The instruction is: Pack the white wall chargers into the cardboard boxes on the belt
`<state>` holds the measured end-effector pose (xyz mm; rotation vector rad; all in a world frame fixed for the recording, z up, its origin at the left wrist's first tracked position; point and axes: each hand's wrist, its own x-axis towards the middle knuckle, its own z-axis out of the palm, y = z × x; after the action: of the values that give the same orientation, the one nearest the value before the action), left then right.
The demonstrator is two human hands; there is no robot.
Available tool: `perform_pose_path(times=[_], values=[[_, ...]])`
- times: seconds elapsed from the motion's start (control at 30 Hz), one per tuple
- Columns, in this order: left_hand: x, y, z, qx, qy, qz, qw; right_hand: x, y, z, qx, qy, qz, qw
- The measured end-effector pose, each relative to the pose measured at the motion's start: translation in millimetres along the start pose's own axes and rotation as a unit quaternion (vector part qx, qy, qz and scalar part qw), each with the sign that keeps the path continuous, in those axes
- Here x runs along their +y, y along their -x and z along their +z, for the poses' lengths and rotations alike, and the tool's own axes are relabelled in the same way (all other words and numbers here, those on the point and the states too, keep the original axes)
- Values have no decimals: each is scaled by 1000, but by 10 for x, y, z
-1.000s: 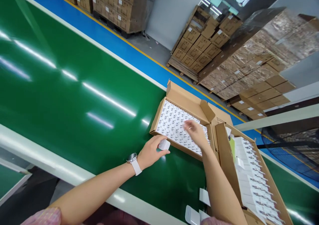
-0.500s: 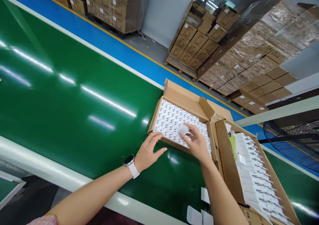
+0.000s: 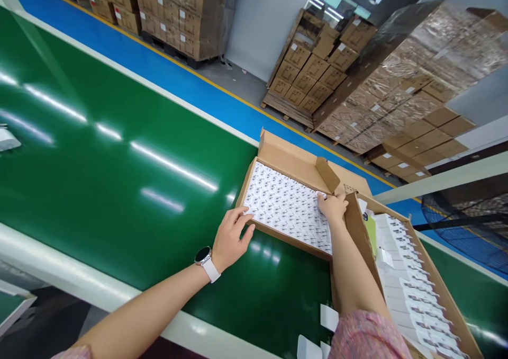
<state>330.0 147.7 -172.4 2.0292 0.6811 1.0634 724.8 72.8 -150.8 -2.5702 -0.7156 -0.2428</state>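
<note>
One open carton point(image 3: 291, 160) lies on the green counter point(image 3: 119, 200), and it is filled with many small white pieces point(image 3: 283, 205) standing in tight rows. Each piece has a small grey print on it, but the print is too small for reading. The carton's cardboard flaps stand up on the far side.

The left hand point(image 3: 232, 240) is at the near-left edge of the carton. Its fingers are spread and relaxed, and the fingertips point(image 3: 245, 217) rest at the rim, so this hand is open and holds nothing. A round smartwatch point(image 3: 203, 256) with a white strap sits on the left wrist.

The right hand point(image 3: 332, 208) is at the far-right corner of the carton. Its fingers are a little bent, and the fingertips point(image 3: 320, 199) touch the white pieces there. I cannot tell if they are pinching one piece or only resting on the row. A pink sleeve point(image 3: 367, 338) covers the upper right arm.

Just to the right of the first carton is a second carton point(image 3: 432, 306), which holds rows of white cards point(image 3: 408, 301). Some loose white pieces point(image 3: 329, 317) lie on the counter near the bottom of the view, and one more white piece point(image 3: 6, 139) is at the far left edge.

Beyond the counter are a blue floor strip point(image 3: 159, 78) and pallets of brown cartons point(image 3: 305, 68), some of them wrapped in plastic film point(image 3: 413, 83).
</note>
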Motion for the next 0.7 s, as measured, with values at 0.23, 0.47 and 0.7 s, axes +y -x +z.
perform_pose_path(times=[0.23,0.47,0.7], values=[[-221,-232,-143,-38,-15,-111,993,-19,241,-427,112,-71,55,990],[-106,-974,-150,-237,-218,-227,919,-65,1474,-874,185,-180,67,964],[-24,-851,-513,-287,-269,-219,893,-77,2403,-984,149,-170,119,967]])
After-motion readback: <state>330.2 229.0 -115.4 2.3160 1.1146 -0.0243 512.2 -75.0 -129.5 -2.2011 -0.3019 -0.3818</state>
